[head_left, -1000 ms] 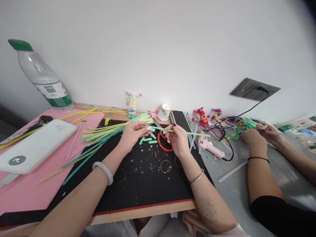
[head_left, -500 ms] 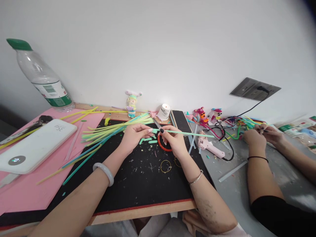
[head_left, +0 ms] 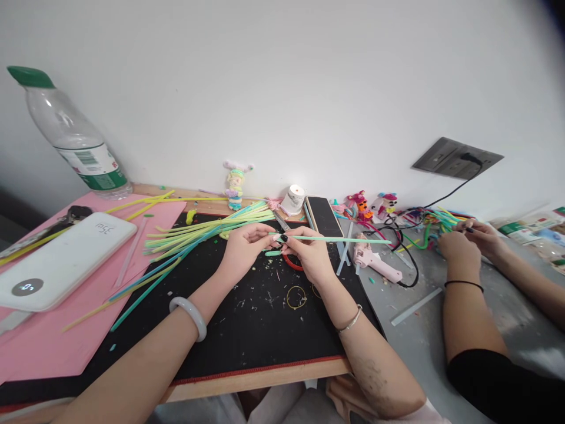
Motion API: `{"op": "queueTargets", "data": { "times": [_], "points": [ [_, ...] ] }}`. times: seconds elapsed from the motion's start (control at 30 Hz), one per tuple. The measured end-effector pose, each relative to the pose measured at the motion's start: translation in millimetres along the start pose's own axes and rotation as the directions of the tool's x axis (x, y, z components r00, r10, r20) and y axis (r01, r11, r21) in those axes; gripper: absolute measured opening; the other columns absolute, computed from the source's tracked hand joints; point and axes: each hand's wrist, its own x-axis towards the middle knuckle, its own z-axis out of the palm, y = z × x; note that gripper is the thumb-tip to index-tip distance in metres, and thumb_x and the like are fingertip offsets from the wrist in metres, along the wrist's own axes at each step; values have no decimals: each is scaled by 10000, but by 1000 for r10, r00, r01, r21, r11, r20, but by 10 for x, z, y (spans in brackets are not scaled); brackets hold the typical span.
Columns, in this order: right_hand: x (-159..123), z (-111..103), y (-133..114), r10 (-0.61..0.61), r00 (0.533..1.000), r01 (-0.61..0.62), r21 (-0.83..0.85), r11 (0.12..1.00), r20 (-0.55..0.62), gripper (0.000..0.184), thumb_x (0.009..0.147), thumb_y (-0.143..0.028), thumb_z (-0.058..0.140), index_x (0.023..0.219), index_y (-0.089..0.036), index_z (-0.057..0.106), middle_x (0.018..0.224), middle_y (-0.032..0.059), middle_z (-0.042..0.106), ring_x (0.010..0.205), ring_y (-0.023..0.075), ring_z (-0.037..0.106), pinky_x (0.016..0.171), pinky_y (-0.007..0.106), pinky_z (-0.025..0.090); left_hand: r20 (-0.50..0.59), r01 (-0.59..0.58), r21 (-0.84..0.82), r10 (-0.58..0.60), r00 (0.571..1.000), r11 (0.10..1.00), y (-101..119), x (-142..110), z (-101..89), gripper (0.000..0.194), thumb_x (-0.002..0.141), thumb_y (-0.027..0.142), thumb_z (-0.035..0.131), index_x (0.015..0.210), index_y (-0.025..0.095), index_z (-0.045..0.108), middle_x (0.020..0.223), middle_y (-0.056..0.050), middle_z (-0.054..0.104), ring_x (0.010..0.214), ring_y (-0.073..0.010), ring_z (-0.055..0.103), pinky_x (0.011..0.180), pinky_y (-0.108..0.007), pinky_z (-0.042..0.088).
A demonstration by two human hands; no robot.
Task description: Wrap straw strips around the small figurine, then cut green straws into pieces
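Observation:
A light-green pipe cleaner [head_left: 348, 239] runs out to the right from between my hands, nearly level above the black mat [head_left: 247, 330]. My right hand [head_left: 312, 254] pinches it close to its left end. The fingertips of my left hand [head_left: 245, 250] close on that same end and almost touch the right ones; the tip itself is mostly hidden. Below my fingers lies a short cut green piece [head_left: 272, 254]. Scissors with a red handle [head_left: 292, 262] rest under my right hand, partly covered by it. To the left, a bundle of yellow, green and blue pipe cleaners [head_left: 176, 242] fans out.
A glue gun [head_left: 377, 264] with a black cord, a phone [head_left: 324, 217], a paper cup [head_left: 293, 200] and a small doll figure [head_left: 235, 189] stand or lie behind. At left are a power bank [head_left: 70, 259] and a bottle [head_left: 79, 135]. Another person's hands [head_left: 463, 244] work at right.
My fingertips have come closer together at the pipe cleaner's left end, and its free end reaches slightly farther right. My hands now cover more of the cut pieces and scissors handle.

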Motion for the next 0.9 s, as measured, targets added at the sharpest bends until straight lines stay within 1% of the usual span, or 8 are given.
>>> {"op": "queueTargets", "data": {
  "times": [0.13,0.27,0.4,0.57,0.77,0.9],
  "points": [
    [-4,5,-14,12,1000,-12,49,999,-13,183,641,-278,763,721,-146,664,632,8,664,578,97,628,590,198,547,-22,-40,12,41,999,999,-5,-8,-7,199,637,223,731,816,165,664,743,-27,713,723,-177,682,700,-288,547],
    [-1,11,-33,29,999,-26,81,996,-35,185,613,-263,780,703,-149,665,620,6,666,555,94,624,582,194,547,1,-54,7,54,999,999,-16,-4,-9,237,623,220,743,839,163,663,783,-37,716,784,-184,678,751,-301,541],
    [1,12,-34,33,999,-30,94,995,-39,186,607,-257,785,703,-148,668,618,9,667,544,95,623,578,197,551,6,-61,12,61,998,998,-23,-1,-5,236,624,223,742,836,159,661,784,-40,712,787,-188,674,755,-311,539],
    [-8,9,-28,40,999,-37,101,994,-27,190,607,-258,788,708,-147,670,634,14,675,576,100,642,602,189,558,-1,-93,95,93,996,991,-41,-7,-9,187,662,254,716,821,164,679,788,-37,709,779,-186,665,750,-311,534],
    [-10,8,-36,43,999,-43,122,992,4,196,610,-255,789,710,-142,663,657,14,677,585,94,643,604,181,564,17,-60,49,60,998,997,-16,-15,-1,174,656,281,727,776,160,693,769,-40,716,747,-188,663,723,-304,531],
    [-13,19,-57,53,998,-58,156,986,36,207,644,-299,765,738,-153,653,627,4,649,571,98,622,553,194,569,0,-11,-9,11,1000,1000,-6,-10,7,173,638,302,746,703,152,690,700,-43,706,670,-174,649,682,-301,529]
  ]
}}
